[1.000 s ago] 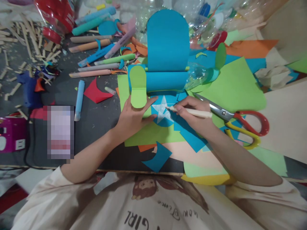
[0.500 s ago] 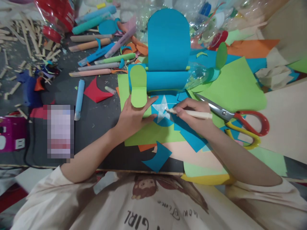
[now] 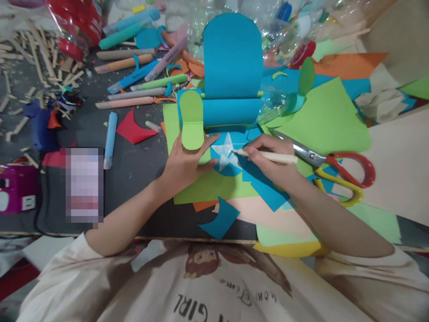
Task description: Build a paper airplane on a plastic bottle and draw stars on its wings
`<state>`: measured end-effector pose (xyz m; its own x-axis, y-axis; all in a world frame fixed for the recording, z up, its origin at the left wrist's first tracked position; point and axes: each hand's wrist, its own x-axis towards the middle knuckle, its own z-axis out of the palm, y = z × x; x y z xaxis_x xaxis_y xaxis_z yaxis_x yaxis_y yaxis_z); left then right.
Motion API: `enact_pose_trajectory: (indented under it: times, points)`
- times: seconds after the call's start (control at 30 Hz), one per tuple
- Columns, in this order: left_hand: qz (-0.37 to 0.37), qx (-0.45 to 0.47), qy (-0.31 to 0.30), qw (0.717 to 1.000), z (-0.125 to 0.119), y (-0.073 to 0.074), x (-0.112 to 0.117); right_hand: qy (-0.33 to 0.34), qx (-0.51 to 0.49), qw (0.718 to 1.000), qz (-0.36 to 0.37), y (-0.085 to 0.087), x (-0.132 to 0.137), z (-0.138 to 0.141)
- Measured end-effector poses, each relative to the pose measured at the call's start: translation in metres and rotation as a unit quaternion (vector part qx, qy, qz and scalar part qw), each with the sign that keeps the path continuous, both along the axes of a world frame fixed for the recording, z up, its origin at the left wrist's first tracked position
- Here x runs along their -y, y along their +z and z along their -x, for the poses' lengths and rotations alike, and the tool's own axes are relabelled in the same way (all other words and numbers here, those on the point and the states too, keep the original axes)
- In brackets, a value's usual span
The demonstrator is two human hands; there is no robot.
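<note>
Craft scraps covered much of a dark tabletop [image 3: 144, 156], with wooden sticks [image 3: 35, 58] strewn at far left and a purple box [image 3: 20, 190] nearer the table's edge. Next along lay a light-blue marker [image 3: 111, 141], near a red paper scrap [image 3: 134, 129]. Your left hand [image 3: 184, 165] rested over a green sheet [image 3: 201, 190], thumb and forefinger spread wide, their tips at the left edge of a blue paper piece [image 3: 231, 173]. Your other left fingers were partly hidden by a rounded green tab [image 3: 192, 114], so their pose could not be told.

Between your hands, on the blue paper, was a white star [image 3: 225, 154], with a little blue showing near its middle. Just beyond lay a blue-wrapped bottle [image 3: 231, 112]. The paper looked light, thin and easily creased, best steadied flat by its rim, clear of the white. Your right hand [image 3: 271, 146] pinched a cream marker [image 3: 279, 157] between thumb and fingers, its tip at the star. The barrel appeared light, rigid and smooth, perhaps slightly slippery, best gripped low, where your fingertips had it. At right lay large scissors [image 3: 312, 156], with one red and one yellow handle.
</note>
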<state>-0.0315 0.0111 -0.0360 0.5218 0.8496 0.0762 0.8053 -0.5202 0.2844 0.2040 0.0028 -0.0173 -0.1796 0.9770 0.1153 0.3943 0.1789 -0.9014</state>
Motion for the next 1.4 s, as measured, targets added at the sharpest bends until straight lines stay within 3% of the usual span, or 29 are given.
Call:
enact_pose_trajectory:
  times: [0.13, 0.33, 0.6, 0.9, 1.17, 1.4]
  points:
    - [-0.002, 0.002, 0.000, 1.000, 0.0000, 0.0012, -0.0003, 0.012, 0.016, 1.000, -0.005, -0.0013, 0.0000, 0.0011]
    - [-0.006, -0.002, -0.006, 1.000, 0.0004, 0.0025, -0.0005, 0.087, 0.048, 0.995, -0.007, 0.0012, 0.0014, -0.0001]
    - [0.011, -0.003, -0.001, 1.000, 0.0005, 0.0014, 0.0001, -0.006, 0.041, 0.998, -0.049, -0.0021, 0.0009, 0.0003]
    - [0.002, -0.007, 0.000, 1.000, 0.0000, 0.0029, -0.0001, 0.102, 0.062, 0.992, -0.044, 0.0037, 0.0013, -0.0012]
    - [-0.005, 0.001, 0.001, 1.000, -0.0003, 0.0008, 0.0001, 0.001, 0.057, 0.995, -0.087, -0.0028, 0.0025, -0.0001]
    - [-0.017, 0.004, -0.006, 1.000, -0.0001, 0.0000, -0.0008, 0.059, 0.058, 0.992, -0.096, 0.0002, 0.0026, -0.0003]
